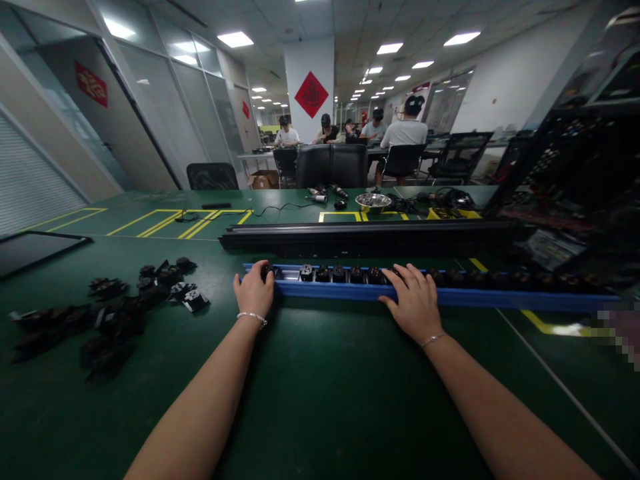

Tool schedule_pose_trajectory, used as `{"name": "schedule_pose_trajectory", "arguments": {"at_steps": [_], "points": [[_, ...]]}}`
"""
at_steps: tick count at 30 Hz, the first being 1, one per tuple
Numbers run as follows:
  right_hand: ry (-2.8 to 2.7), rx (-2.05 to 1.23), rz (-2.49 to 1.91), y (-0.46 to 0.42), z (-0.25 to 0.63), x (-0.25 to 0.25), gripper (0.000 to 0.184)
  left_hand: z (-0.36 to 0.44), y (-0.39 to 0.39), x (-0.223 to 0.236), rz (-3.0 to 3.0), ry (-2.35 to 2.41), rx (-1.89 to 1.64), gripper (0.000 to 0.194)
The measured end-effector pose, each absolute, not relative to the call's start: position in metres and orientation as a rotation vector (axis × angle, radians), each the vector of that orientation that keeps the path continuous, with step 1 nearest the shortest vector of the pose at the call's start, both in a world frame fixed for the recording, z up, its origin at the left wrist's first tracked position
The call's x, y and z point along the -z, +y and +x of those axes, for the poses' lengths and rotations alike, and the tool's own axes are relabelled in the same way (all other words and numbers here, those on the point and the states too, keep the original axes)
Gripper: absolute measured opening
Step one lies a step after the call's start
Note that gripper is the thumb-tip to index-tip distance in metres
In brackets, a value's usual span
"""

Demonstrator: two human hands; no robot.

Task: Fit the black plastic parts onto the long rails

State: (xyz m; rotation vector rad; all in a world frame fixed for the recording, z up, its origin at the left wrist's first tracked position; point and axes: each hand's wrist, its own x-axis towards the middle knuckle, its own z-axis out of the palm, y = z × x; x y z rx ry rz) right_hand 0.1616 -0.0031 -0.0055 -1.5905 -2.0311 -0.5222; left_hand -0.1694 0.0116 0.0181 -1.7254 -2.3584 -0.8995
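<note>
A long blue channel rail (325, 291) lies across the bench, with a row of small black socket-like modules (339, 273) set in it. At the rail's left end is my left hand (254, 292), its fingers curled around a single black module (269, 272). Between that module and the row, a stretch of bare silvery channel shows. My right hand (414, 303) rests over the middle of the rail, fingers spread across the modules and thumb by the front wall. Its fingers cover some of the modules.
Loose black modules (120, 313) lie in a pile at the left. Behind the rail are long black profiles (360, 235), a metal bowl (373, 202) and power tools (320, 196). A dark flat panel (35, 251) lies far left. Several people sit at tables beyond.
</note>
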Motion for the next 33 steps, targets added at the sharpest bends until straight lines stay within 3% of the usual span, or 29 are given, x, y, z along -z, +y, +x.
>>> {"name": "schedule_pose_trajectory", "arguments": {"at_steps": [33], "points": [[-2.006,0.557,-1.606,-0.002,0.161,0.009,0.044,-0.230,0.024,-0.009,-1.413,-2.479,1.309,0.037]]}}
